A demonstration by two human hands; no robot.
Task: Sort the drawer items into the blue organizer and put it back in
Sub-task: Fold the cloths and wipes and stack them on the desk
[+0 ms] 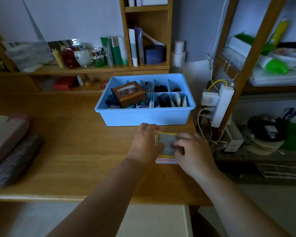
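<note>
The blue organizer (144, 117) stands on the wooden desk (72, 151), divided into small compartments. A brown box (128, 94) rests in its left section on top of small items, and other cells hold dark items and white packets. Just in front of it lies a stack of paper pads (167, 145), grey on top with yellow and pink beneath. My left hand (144, 144) presses against the stack's left side. From the right, my right hand (193, 153) grips the stack, fingers over the grey top sheet.
Two long pouches (10, 146) lie at the desk's left edge. Bottles and jars (92, 55) line the shelf behind. A white power strip (220, 106) with cables hangs off the desk's right side, beside a wooden rack holding a bowl (289, 57).
</note>
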